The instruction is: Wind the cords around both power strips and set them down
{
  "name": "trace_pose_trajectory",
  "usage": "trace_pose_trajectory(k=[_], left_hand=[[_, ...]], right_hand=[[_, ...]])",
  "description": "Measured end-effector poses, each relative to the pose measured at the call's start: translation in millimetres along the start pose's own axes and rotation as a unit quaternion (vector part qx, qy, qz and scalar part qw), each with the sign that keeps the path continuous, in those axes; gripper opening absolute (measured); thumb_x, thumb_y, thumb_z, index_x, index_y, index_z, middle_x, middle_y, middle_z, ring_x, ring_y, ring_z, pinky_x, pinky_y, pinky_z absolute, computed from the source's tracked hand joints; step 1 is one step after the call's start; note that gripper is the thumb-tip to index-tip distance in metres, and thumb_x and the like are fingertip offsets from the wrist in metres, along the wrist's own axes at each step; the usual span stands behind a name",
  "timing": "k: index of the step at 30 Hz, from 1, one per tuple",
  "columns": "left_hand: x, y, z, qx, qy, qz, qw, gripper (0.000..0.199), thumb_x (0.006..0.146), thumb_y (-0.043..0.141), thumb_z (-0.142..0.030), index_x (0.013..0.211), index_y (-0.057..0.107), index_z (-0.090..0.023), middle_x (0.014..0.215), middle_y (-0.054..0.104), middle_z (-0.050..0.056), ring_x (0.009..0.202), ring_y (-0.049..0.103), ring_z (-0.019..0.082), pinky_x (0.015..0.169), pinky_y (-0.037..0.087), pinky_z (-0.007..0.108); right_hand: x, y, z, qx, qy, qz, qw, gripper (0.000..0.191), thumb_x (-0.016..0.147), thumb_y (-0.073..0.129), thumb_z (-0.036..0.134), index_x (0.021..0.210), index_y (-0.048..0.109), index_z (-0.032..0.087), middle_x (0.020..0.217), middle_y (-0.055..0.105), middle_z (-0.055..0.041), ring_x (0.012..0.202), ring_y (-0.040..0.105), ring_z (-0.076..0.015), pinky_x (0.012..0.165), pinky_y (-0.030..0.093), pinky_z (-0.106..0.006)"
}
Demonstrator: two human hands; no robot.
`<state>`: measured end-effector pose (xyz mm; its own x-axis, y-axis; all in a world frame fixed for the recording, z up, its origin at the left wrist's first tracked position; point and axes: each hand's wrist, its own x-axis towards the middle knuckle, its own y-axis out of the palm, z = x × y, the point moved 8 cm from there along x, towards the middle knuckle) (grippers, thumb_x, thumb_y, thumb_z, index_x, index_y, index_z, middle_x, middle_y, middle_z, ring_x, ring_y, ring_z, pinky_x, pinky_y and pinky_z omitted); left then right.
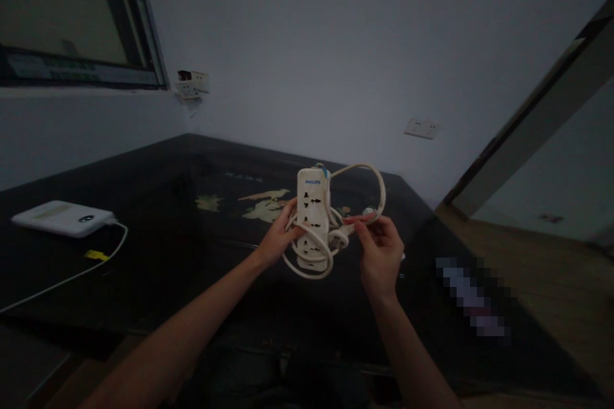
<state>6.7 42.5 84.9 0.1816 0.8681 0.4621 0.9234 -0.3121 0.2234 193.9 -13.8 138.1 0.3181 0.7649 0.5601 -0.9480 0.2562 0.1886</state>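
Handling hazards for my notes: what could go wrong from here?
1. Snag: the white cord loops across the front of the Philips power strip and close to the left hand, so it might catch there.
2. Drop: only the left hand seems to grip the strip; a loosened hold could let it knock the black table.
3. Strain: the right hand pinches the cord near the plug; a hard tug might stress it.

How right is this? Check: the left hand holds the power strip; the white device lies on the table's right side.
Wrong side: the head view shows the white device on the left of the table. The left hand holds the power strip.
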Motion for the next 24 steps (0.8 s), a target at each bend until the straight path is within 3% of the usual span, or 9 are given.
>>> trace_pose_trajectory(k=[6,10,14,17,19,21,24], left_hand=[[-1,3.0,-3,0.002,-0.005,0.015,1.000,0.062,0.073,0.071,-0.034,0.129,0.047,-0.023,0.126,0.056,0.008,0.115,0.053,0.028,0.100,0.040,0.039],[-2,6.3,-3,-0.007,-0.012,0.019,1.000,0.063,0.071,0.073,-0.034,0.128,0.048,-0.023,0.124,0.058,0.008,0.115,0.053,0.028,0.099,0.040,0.038],[-2,2.7,-6,-0.018,-0.015,0.002,1.000,0.065,0.070,0.072,-0.038,0.128,0.047,-0.024,0.120,0.060,0.008,0.116,0.052,0.029,0.098,0.042,0.039],[-1,1.0,-7,-0.007,-0.015,0.006,1.000,0.066,0.069,0.073,-0.040,0.127,0.047,-0.024,0.120,0.060,0.008,0.116,0.053,0.030,0.097,0.044,0.040],[-1,-0.1,-5,-0.003,-0.021,0.007,1.000,0.066,0.069,0.073,-0.040,0.128,0.048,-0.024,0.120,0.061,0.008,0.113,0.054,0.030,0.095,0.045,0.040],[0,-1.0,-3,-0.010,-0.031,0.004,0.999,0.067,0.069,0.072,-0.040,0.129,0.047,-0.024,0.118,0.062,0.008,0.111,0.056,0.030,0.094,0.046,0.039],[-1,-0.6,-2,-0.038,-0.049,-0.009,0.998,0.067,0.068,0.072,-0.038,0.129,0.048,-0.024,0.116,0.063,0.008,0.106,0.059,0.028,0.090,0.049,0.037]], right_hand=[[-6,2,9,-0.141,-0.124,0.045,0.981,0.005,0.084,0.060,0.024,0.083,0.065,0.024,0.084,0.067,-0.0026,0.084,0.064,-0.0211,0.080,0.049,-0.038],[-7,11,6,-0.204,-0.162,0.105,0.960,0.013,0.085,0.055,0.020,0.085,0.067,0.026,0.084,0.066,-0.0031,0.082,0.062,-0.0209,0.077,0.049,-0.038],[-10,23,-5,-0.236,-0.162,0.189,0.939,0.016,0.085,0.053,0.019,0.085,0.067,0.026,0.108,0.062,-0.0065,0.104,0.058,-0.0234,0.090,0.046,-0.042],[-8,16,-21,-0.159,-0.090,0.169,0.969,0.009,0.085,0.054,0.025,0.089,0.062,0.025,0.125,0.054,-0.0073,0.115,0.053,-0.0242,0.095,0.044,-0.043],[-7,10,-36,-0.060,-0.007,0.156,0.986,0.019,0.083,0.058,0.030,0.101,0.053,0.026,0.128,0.054,-0.0078,0.107,0.058,-0.0223,0.089,0.049,-0.040],[-9,10,-52,0.027,0.086,0.180,0.980,0.032,0.081,0.060,0.035,0.108,0.044,0.027,0.116,0.062,-0.0074,0.090,0.065,-0.0199,0.077,0.053,-0.036],[-15,14,-63,0.086,0.183,0.250,0.947,0.040,0.082,0.058,0.042,0.114,0.042,0.025,0.084,0.067,-0.0031,0.067,0.063,-0.0178,0.062,0.051,-0.031]])
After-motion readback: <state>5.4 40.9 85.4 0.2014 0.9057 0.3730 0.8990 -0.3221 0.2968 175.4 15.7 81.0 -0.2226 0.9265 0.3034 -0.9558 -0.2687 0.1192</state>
